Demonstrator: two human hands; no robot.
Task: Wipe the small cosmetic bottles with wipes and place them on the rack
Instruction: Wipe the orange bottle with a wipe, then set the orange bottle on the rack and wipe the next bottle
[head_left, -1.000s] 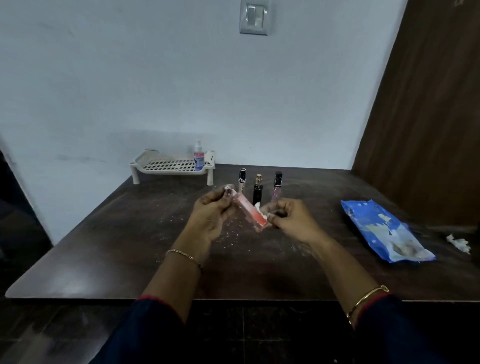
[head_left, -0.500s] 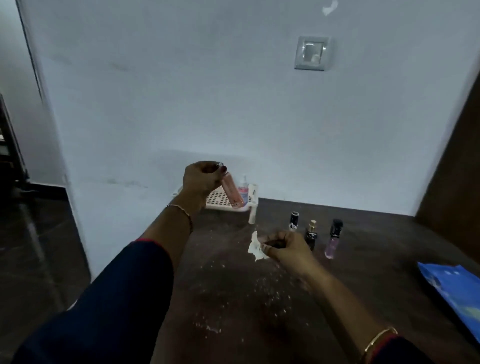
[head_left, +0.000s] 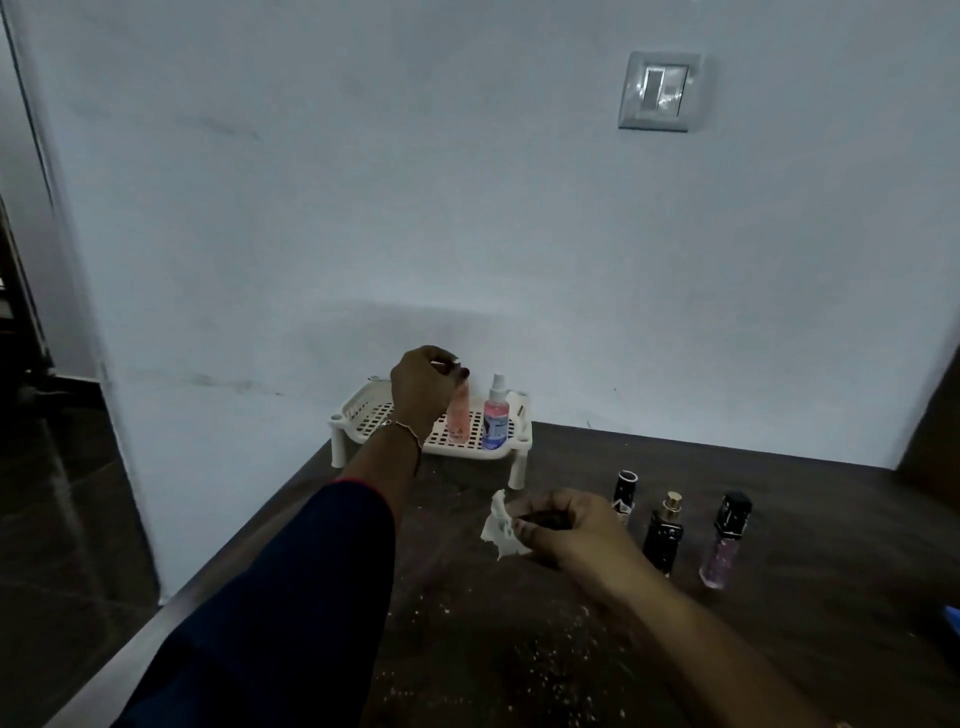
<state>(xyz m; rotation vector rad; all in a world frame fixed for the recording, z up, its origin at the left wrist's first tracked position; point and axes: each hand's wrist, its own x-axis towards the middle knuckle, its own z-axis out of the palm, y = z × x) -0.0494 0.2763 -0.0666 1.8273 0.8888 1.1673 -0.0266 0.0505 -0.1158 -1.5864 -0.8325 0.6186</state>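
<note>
**As One Bottle Reaches the Rack, Three Wait on the Table**

While the left hand (head_left: 423, 387) hangs over the white rack (head_left: 358, 410), its fingers are curled round the cap end of a pink bottle (head_left: 458, 415). It holds the bottle upright over the slotted deck, just beside a spray bottle (head_left: 496, 415) that stands on the rack. Dim light and the hand's own bulk make it hard to say whether the pink bottle's base touches the deck or sits a little clear of it. I judge it to be at or very near set-down, with the grip not yet let go.

The right hand (head_left: 566, 525) is low over the table (head_left: 519, 649), near the rack's front right leg. Its fingers are curled and pinch a crumpled white wipe (head_left: 500, 525), which sticks out to the left of the hand.

Progress, judged from the layout: one bottle is placed on the rack and a second is in the act of placement.

Three items are outstanding. They stand upright in a row on the table, on the far right side of the right hand:
- a black-capped bottle (head_left: 625, 493), partly hidden behind the fingers
- a dark bottle with a gold cap (head_left: 664, 535)
- a clear lilac bottle with a black cap (head_left: 724, 540)

Each needs wiping and carrying to the rack, which shows free deck to the left of the pink bottle. White specks (head_left: 519, 670) lie scattered on the table in front of the person.
</note>
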